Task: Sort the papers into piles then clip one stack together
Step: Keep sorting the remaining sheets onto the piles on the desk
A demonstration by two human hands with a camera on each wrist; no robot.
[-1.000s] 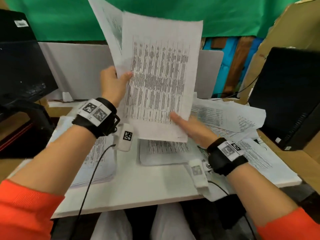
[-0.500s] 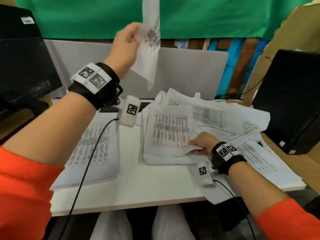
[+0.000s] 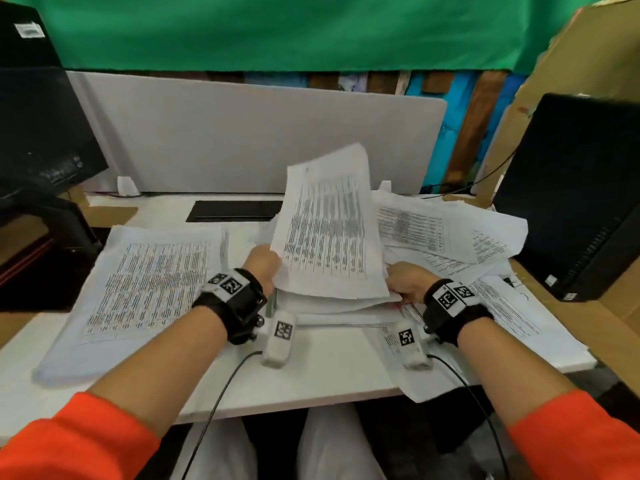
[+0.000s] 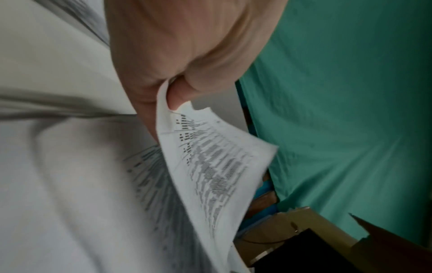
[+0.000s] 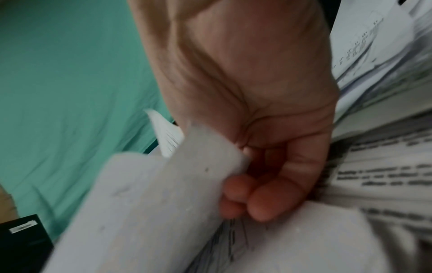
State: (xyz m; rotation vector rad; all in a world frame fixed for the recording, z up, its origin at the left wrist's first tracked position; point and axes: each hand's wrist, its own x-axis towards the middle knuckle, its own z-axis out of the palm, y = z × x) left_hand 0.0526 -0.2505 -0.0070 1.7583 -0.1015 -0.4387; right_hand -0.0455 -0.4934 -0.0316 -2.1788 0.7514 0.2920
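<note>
Head view: my left hand (image 3: 262, 263) pinches a printed sheet (image 3: 329, 223) tilted up over the middle pile (image 3: 332, 306) on the white surface (image 3: 311, 372); a sorted stack (image 3: 145, 289) lies left. Left wrist view: thumb and fingers (image 4: 180, 94) clamp the sheet's edge. Right wrist view: my right hand (image 5: 264, 140) curls its fingers (image 5: 268, 199) round pile pages.

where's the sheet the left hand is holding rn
In the head view the sheet is raised mid-desk, tilted over the middle pile, pinched at its left edge by the left hand; the right hand is at its lower right corner.
</note>
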